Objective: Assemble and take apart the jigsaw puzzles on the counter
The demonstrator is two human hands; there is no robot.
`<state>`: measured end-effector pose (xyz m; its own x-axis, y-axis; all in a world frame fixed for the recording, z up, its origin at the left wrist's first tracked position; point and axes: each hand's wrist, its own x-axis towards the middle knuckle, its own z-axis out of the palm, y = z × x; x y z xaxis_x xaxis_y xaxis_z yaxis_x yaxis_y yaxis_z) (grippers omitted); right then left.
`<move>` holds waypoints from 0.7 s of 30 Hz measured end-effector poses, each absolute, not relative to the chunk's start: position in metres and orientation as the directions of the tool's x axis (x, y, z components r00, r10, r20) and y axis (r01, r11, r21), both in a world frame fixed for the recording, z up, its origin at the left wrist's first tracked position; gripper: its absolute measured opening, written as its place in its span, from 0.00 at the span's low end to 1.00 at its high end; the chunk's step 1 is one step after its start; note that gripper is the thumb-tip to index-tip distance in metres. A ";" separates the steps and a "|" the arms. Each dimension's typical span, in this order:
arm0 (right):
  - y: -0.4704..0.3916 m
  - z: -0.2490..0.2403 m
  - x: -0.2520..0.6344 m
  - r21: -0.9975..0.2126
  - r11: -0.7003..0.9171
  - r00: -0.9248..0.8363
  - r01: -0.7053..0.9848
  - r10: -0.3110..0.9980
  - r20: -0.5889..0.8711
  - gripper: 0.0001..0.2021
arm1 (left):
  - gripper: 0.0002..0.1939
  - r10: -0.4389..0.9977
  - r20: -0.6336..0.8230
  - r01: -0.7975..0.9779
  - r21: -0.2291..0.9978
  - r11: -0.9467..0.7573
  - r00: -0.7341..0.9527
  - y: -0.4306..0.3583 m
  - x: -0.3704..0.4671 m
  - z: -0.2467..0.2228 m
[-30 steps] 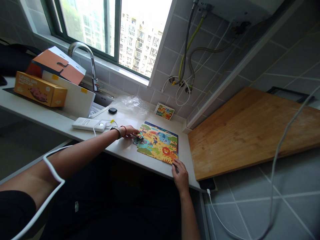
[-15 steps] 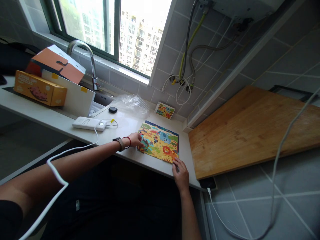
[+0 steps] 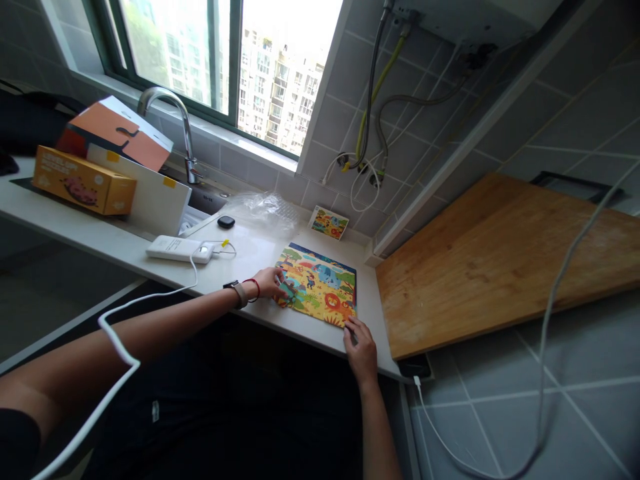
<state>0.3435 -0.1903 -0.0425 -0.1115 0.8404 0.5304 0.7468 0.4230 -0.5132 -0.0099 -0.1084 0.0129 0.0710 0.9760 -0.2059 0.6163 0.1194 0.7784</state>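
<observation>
A colourful animal jigsaw puzzle lies on the white counter, with a dark blue strip along its far edge. My left hand, with a watch and a red cord at the wrist, is closed in a pinch at the puzzle's left side. Between its fingertips a puzzle piece stands tilted up from the picture; its exact outline is hard to make out. My right hand rests at the near right corner, fingertips touching the puzzle's edge, thumb and fingers apart.
A small picture card leans on the tiled wall. Clear plastic wrap, a black case and a white power bank with a cable lie leftward. An orange box stands further left. A wooden board slopes at right.
My left hand has shifted slightly, and the puzzle piece in its fingers is now tilted up. The right hand stays at the corner. The view has moved a little.
</observation>
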 end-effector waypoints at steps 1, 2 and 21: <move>-0.190 -0.042 0.344 -0.513 0.422 -0.112 0.748 0.841 0.530 0.12 | 0.25 0.974 -0.217 0.587 0.798 0.136 0.069 -0.108 -0.010 0.013; -0.190 -0.042 0.344 -0.512 0.421 -0.112 0.748 0.841 0.529 0.12 | 0.27 0.968 -0.240 0.552 0.818 0.160 0.075 -0.108 -0.010 0.013; -0.190 -0.043 0.344 -0.509 0.417 -0.112 0.753 0.844 0.525 0.12 | 0.16 0.907 -0.353 0.545 0.819 0.180 0.231 -0.122 0.029 0.036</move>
